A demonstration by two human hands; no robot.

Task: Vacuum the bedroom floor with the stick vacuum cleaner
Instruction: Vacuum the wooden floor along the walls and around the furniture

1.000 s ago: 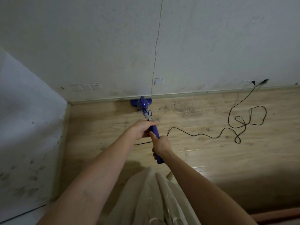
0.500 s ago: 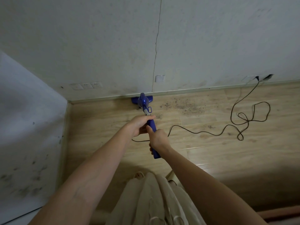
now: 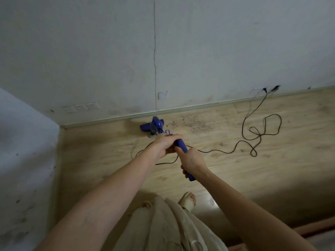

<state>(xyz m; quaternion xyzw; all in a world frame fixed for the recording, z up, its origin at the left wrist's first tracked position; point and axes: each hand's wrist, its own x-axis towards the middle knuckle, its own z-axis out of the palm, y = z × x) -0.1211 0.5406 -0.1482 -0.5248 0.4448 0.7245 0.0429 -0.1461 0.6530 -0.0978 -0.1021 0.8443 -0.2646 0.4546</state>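
Observation:
A blue stick vacuum cleaner (image 3: pixel 156 126) stands on the light wooden floor (image 3: pixel 235 171), its head near the skirting board at the far wall. My left hand (image 3: pixel 165 144) grips the upper part of its handle. Lower on the same handle, my right hand (image 3: pixel 193 161) is wrapped round the blue grip, whose end pokes out below it. A patch of dark dust (image 3: pixel 194 124) lies on the floor just right of the vacuum head.
The black power cord (image 3: pixel 261 134) runs from the handle across the floor in loose loops to a wall socket (image 3: pixel 265 90) at the right. Wall sockets (image 3: pixel 81 107) sit low at the left. A wall (image 3: pixel 23 151) closes the left side. My sandalled foot (image 3: pixel 189 201) stands below.
The vacuum head has been pulled back a little from the skirting board and sits turned at an angle. Both hands keep their grip on the handle.

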